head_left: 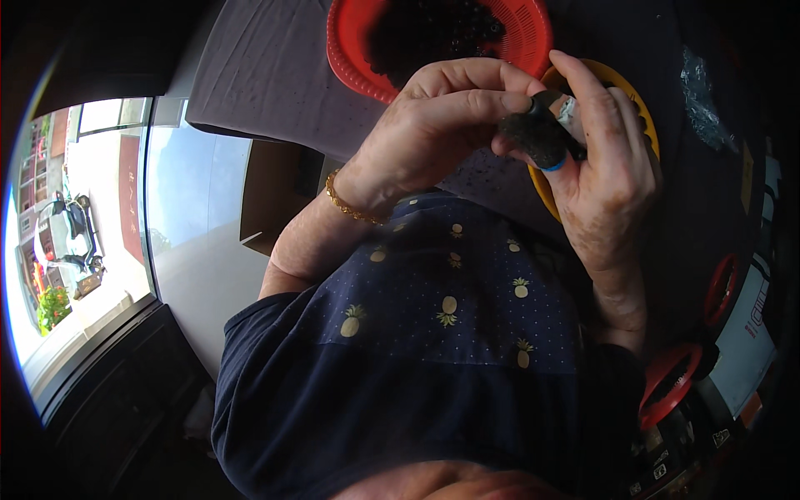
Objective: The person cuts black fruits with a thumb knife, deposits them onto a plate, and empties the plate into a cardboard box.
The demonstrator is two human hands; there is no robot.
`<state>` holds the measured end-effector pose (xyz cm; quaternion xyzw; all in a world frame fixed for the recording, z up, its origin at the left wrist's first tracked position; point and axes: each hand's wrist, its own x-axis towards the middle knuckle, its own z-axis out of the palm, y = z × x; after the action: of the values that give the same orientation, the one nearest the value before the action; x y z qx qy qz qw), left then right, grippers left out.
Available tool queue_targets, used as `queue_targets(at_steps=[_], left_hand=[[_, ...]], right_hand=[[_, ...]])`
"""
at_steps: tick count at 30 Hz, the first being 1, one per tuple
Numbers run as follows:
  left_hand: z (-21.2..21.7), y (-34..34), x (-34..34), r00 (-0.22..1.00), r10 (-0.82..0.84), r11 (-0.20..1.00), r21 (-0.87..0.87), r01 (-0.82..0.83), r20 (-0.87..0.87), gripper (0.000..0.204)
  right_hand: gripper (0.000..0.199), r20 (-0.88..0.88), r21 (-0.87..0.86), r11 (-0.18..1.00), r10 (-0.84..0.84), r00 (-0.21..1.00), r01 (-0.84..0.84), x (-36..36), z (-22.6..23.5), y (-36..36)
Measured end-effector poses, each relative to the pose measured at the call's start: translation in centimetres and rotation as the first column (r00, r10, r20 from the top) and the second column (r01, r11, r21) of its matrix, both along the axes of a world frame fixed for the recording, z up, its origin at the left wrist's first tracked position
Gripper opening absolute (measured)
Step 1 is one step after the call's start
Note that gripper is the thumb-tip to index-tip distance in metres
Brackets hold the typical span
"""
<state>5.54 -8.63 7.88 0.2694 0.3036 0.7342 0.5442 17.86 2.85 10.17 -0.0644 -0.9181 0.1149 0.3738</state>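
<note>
The dark lump (533, 133) is hard to make out, perhaps fruit; it sits above the yellow dish (646, 125), pinched between curled left hand (437, 125) and right hand (604, 179) fingers

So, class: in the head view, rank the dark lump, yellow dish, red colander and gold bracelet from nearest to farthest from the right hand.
1. Dark lump, in the right hand's fingers.
2. Yellow dish, just behind.
3. Red colander, above left.
4. Gold bracelet, on the left wrist.
Colander and bracelet: close call.
</note>
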Motion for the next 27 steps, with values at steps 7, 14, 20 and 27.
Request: queue_targets(at_steps=[7,14,20,27], left_hand=[[0.2,0.1,0.1,1.0,0.002,1.0,-0.019,-0.002,-0.028,0.028],[0.2,-0.1,-0.3,0.998,-0.066,0.997,-0.049,0.066,0.002,0.032],[0.2,-0.2,-0.4,0.998,-0.065,0.993,-0.095,0.065,-0.001,0.034],[-0.2,0.1,-0.4,0.993,-0.076,0.997,-0.008,0.077,0.094,0.021]], right_hand=[[0.042,0.008,0.016,1.0,-0.018,1.0,0.018,0.2,0.1,0.1],[0.04,0.03,0.013,0.999,0.031,0.999,-0.032,0.2,0.6,-0.1],[0.036,0.039,0.036,0.998,0.059,0.998,-0.06,0.4,0.2,-0.2],[0.034,0.021,-0.069,0.998,0.003,1.0,-0.002,0.9,0.4,0.2]])
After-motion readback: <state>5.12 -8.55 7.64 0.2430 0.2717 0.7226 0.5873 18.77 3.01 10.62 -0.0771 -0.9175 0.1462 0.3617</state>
